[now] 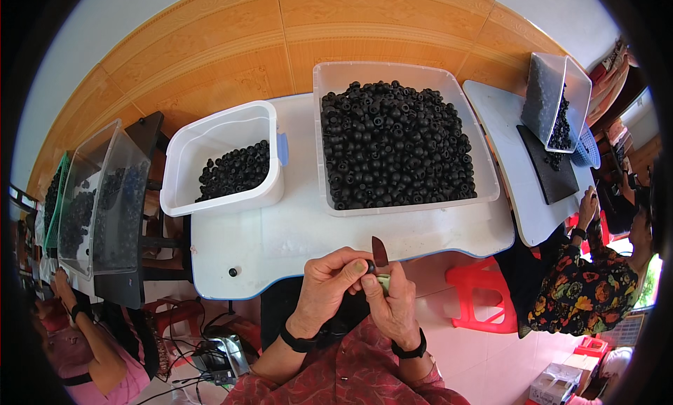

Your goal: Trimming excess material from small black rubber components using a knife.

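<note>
Above the near table edge, my left hand point(326, 291) pinches a small round black piece point(370, 266) between thumb and fingers. My right hand point(394, 308) is closed around the pale green handle of a small knife point(379, 251). The blade points up and away from me, right beside the black piece. Beyond my hands stands a large translucent bin point(413, 209) heaped with round black pieces, several showing holes. Left of it, a smaller white bin point(175, 184) holds a lower pile of similar pieces. One loose black piece point(233, 272) lies at the table's left front.
The white table point(301, 238) has a blue edge. A red stool point(484, 293) stands right of my hands. Co-workers sit at both sides: a pink sleeve point(123, 373) left, a flowered shirt point(582, 286) right. A tipped bin point(536, 100) of black pieces stands on the right table.
</note>
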Demonstrator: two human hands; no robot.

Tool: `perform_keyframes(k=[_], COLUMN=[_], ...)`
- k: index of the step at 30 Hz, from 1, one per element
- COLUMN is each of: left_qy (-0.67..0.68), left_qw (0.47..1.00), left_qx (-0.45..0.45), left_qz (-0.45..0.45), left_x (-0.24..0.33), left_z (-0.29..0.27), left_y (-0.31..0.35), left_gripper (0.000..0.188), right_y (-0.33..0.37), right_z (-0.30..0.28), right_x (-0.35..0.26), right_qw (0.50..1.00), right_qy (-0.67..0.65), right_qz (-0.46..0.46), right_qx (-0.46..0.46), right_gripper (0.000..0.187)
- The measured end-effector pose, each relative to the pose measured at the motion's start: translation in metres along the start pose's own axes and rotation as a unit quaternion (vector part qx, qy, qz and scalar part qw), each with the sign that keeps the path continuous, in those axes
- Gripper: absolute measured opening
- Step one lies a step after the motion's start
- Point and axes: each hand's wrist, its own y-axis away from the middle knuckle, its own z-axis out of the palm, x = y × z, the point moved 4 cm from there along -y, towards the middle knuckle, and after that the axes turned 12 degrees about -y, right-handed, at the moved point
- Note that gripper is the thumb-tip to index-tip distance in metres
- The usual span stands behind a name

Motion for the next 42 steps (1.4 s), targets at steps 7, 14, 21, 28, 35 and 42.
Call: perform_keyframes(k=[7,14,21,28,35,42], left_qy=[-0.007,-0.013,-0.001,-0.001,-0.017,-0.041], left_qw=[1.000,1.000,1.000,0.999,0.996,0.988], left_qx=[0.010,0.008,0.019,0.044,0.087,0.140], left_qz=[0.007,0.013,-0.007,0.010,0.027,0.046], left_x=[0.000,0.001,-0.003,-0.006,-0.009,-0.016], left_z=[0.000,0.003,0.003,0.005,0.007,0.009], left_y=[0.000,0.000,0.001,0.003,0.006,0.009], left_gripper=[0.017,0.018,0.018,0.017,0.020,0.017], right_y=[-0.001,0.001,0.000,-0.001,-0.001,-0.003], right_z=[0.002,0.001,0.003,0.003,0.003,0.005], right_x=[0.002,0.008,0.013,0.009,0.011,0.009], right_qw=[0.999,1.000,0.999,0.996,0.994,0.997], right_qy=[-0.020,-0.011,0.012,0.062,0.086,0.059], right_qz=[-0.033,-0.011,-0.023,-0.059,-0.060,-0.037], right_qx=[0.006,0.013,0.027,0.033,0.030,0.038], right_gripper=[0.024,0.027,0.028,0.024,0.026,0.026])
